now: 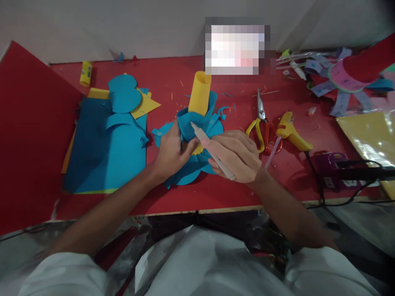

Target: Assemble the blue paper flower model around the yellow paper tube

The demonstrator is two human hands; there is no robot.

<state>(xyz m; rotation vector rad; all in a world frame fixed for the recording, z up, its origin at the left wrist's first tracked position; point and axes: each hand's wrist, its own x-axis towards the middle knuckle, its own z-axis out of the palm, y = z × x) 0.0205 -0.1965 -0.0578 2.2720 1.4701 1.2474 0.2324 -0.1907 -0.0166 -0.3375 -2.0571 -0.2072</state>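
A blue paper flower with a fringed yellow centre lies on the red table in front of me. My left hand grips one of its curled blue petals, thumb on the near side. My right hand is closed around a slim white pen-like tube, whose narrow tip touches or nearly touches that petal. Whether it is a glue pen or a marker I cannot tell. Just behind the petal a rolled yellow paper tube stands upright, its base hidden.
Scissors and a yellow glue gun with a cord lie to the right. On the left are blue sheets, blue cut-outs and a glue stick. A red panel rises at far left. Paper scraps litter the table.
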